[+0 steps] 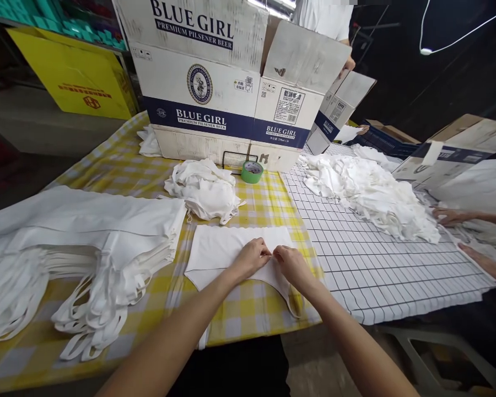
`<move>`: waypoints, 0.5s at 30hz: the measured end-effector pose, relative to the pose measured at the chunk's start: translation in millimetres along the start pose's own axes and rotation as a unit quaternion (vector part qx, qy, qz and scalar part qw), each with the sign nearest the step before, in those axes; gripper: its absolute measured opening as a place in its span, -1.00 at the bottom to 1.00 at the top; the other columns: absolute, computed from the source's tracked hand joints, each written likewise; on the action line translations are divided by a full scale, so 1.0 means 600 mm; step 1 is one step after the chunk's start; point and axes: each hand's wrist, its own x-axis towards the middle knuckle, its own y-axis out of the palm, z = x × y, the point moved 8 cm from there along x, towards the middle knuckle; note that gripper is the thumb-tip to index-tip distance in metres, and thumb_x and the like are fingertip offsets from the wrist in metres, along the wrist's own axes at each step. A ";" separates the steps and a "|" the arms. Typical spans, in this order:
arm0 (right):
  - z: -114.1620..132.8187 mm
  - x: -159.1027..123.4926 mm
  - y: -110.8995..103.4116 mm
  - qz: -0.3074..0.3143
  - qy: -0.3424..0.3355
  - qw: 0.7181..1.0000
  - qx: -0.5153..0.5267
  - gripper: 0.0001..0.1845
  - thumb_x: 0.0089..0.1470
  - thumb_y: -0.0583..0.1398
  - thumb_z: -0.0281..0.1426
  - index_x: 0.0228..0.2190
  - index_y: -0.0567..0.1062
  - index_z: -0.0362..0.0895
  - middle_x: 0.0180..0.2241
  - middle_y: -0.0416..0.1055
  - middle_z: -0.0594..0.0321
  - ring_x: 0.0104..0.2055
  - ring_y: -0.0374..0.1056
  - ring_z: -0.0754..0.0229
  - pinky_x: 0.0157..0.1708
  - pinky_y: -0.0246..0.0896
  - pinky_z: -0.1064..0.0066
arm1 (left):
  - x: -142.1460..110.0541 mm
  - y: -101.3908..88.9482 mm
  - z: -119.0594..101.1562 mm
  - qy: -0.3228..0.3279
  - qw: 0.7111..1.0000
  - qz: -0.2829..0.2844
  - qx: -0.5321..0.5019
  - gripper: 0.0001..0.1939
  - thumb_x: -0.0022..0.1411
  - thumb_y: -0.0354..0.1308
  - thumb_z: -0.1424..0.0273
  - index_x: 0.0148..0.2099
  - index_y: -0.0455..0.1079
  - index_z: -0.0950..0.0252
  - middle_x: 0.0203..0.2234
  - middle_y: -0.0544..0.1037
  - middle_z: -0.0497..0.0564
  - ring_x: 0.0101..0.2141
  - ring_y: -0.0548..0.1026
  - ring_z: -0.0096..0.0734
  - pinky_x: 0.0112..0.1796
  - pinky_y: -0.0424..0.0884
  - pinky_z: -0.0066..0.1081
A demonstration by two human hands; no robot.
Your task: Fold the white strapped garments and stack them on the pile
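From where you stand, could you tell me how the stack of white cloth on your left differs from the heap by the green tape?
The stack lies flat in folded, aligned layers with loops hanging off its near edge; the heap is crumpled and loose. The stack is much wider than the heap. The stack sits left of the flat piece under the left hand and right hand; the heap sits behind it, near the green tape. Both are white and rest on the yellow checked cloth.

a large blue girl beer carton (215,82) stands at the back of the yellow checked tablecloth (119,165), a green tape roll (252,171) just before it. a loose heap of white cloth (367,193) lies on the grid-patterned cloth (376,270). a co-worker's hands (450,215) rest at the right.
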 end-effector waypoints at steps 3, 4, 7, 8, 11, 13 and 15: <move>0.003 0.001 0.001 0.005 -0.008 1.000 -0.019 -0.77 0.02 0.02 -0.63 -0.48 0.40 -0.15 -0.47 0.41 0.23 -0.46 0.27 0.28 -0.48 -0.04 0.49 | -0.001 0.000 0.000 -0.005 1.000 0.000 -0.002 -0.87 0.10 0.08 0.44 -0.38 0.47 0.27 -0.43 0.40 -0.02 -0.28 0.36 -0.36 -0.22 0.27 -0.41; 0.003 0.001 0.002 0.006 -0.011 1.000 -0.025 -0.77 0.03 0.01 -0.63 -0.47 0.40 -0.15 -0.47 0.41 0.23 -0.46 0.27 0.28 -0.48 -0.05 0.49 | -0.001 0.000 0.000 -0.007 1.000 -0.001 -0.002 -0.87 0.10 0.08 0.45 -0.38 0.47 0.27 -0.42 0.40 -0.02 -0.27 0.36 -0.36 -0.22 0.26 -0.41; 0.003 0.002 0.006 0.008 -0.016 0.999 -0.041 -0.78 0.05 0.01 -0.61 -0.45 0.40 -0.15 -0.45 0.40 0.23 -0.45 0.27 0.27 -0.47 -0.05 0.48 | -0.001 0.001 0.003 -0.009 1.000 -0.006 -0.001 -0.87 0.09 0.08 0.46 -0.39 0.47 0.26 -0.43 0.40 -0.03 -0.28 0.36 -0.36 -0.22 0.26 -0.41; 0.003 0.002 0.007 0.008 -0.017 0.999 -0.045 -0.79 0.05 0.01 -0.61 -0.44 0.39 -0.15 -0.45 0.40 0.23 -0.45 0.27 0.27 -0.47 -0.06 0.48 | -0.001 0.002 0.004 -0.010 1.000 -0.006 -0.001 -0.87 0.08 0.08 0.47 -0.39 0.47 0.26 -0.43 0.39 -0.03 -0.28 0.36 -0.37 -0.23 0.26 -0.41; 0.009 0.001 0.012 0.004 -0.019 0.998 -0.057 -0.79 0.06 0.00 -0.61 -0.44 0.38 -0.15 -0.46 0.38 0.22 -0.47 0.26 0.26 -0.49 -0.08 0.45 | -0.002 0.005 0.007 -0.010 1.000 -0.008 -0.001 -0.86 0.07 0.08 0.49 -0.39 0.48 0.27 -0.44 0.39 -0.03 -0.29 0.36 -0.38 -0.23 0.26 -0.42; 0.015 0.000 0.014 -0.002 -0.019 0.998 -0.061 -0.79 0.05 0.00 -0.62 -0.45 0.36 -0.15 -0.47 0.37 0.21 -0.48 0.25 0.25 -0.50 -0.10 0.43 | -0.002 0.006 0.007 -0.006 1.000 -0.010 0.001 -0.85 0.07 0.08 0.51 -0.40 0.48 0.27 -0.45 0.38 -0.04 -0.29 0.35 -0.40 -0.22 0.26 -0.43; 0.021 -0.002 0.016 -0.011 -0.016 0.998 -0.061 -0.79 0.05 -0.01 -0.63 -0.45 0.35 -0.16 -0.47 0.36 0.19 -0.48 0.24 0.23 -0.50 -0.11 0.42 | -0.003 0.007 0.007 -0.003 1.000 -0.013 0.005 -0.85 0.06 0.07 0.52 -0.42 0.47 0.27 -0.45 0.38 -0.04 -0.30 0.34 -0.40 -0.22 0.26 -0.43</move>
